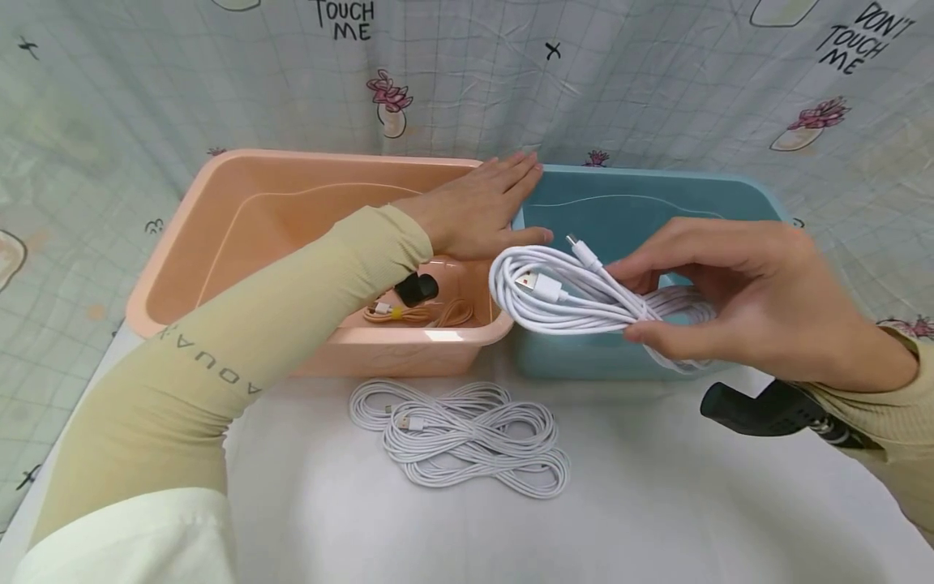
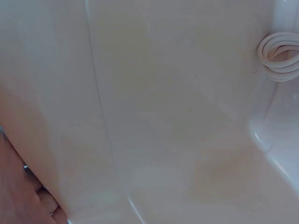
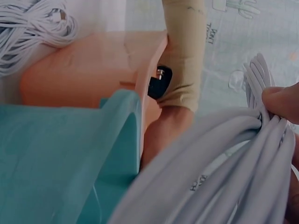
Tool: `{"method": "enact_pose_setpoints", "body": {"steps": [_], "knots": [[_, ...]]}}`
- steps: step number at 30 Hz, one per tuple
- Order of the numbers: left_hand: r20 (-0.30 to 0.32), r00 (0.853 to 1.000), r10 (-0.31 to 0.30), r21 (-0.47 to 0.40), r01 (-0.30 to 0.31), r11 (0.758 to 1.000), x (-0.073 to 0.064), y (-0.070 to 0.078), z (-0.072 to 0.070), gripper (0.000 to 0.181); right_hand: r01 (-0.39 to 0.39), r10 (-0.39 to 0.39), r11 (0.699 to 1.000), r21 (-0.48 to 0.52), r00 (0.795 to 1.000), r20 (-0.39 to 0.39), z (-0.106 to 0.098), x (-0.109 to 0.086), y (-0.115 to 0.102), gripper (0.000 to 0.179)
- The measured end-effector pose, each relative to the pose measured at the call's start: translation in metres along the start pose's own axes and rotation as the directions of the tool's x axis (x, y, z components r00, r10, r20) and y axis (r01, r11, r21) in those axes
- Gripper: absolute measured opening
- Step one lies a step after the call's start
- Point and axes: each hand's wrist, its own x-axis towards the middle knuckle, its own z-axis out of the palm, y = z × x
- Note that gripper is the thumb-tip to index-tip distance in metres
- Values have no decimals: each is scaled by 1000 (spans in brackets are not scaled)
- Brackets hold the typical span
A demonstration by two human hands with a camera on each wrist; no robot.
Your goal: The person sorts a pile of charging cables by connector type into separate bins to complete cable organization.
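Observation:
My right hand (image 1: 766, 284) pinches a bundled white USB cable (image 1: 613, 304) between thumb and fingers, over the front of the teal bin (image 1: 649, 173). Its USB plug and a smaller connector stick out at the left end of the coil. Fingers extended, my left hand (image 1: 474, 215) rests where the rims of the peach bin (image 1: 343, 159) and the teal bin meet. Below the left forearm, a thin orange cable (image 1: 456, 314) and a black object (image 1: 417, 289) lie in the peach bin; a pale cable coil (image 2: 280, 70) shows at the edge of the left wrist view.
More white cables (image 1: 474, 438) lie coiled on the white tabletop (image 1: 642, 503) in front of the bins. Behind the bins hangs a patterned cloth (image 1: 467, 65). A black wrist-camera mount (image 1: 759, 410) juts out under the right wrist.

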Motion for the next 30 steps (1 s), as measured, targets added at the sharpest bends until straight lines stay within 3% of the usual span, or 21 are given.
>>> {"method": "enact_pose_setpoints", "body": {"steps": [6, 18, 22, 30], "knots": [[2, 1000, 18, 8, -18, 1000, -1, -2, 0, 86, -13, 13, 1000, 1, 1000, -14, -8, 3, 4, 47], [-4, 1000, -2, 0, 2, 1000, 0, 0, 1, 88, -140, 125, 973, -182, 988, -95, -26, 10, 7, 49], [-2, 1000, -14, -1, 14, 1000, 0, 1, 1, 90, -170, 139, 917, -362, 984, -110, -34, 9, 13, 53], [4, 1000, -13, -18, 13, 1000, -1, 1, -1, 92, -247, 191, 835, -491, 968, -162, -46, 11, 27, 52]]}}
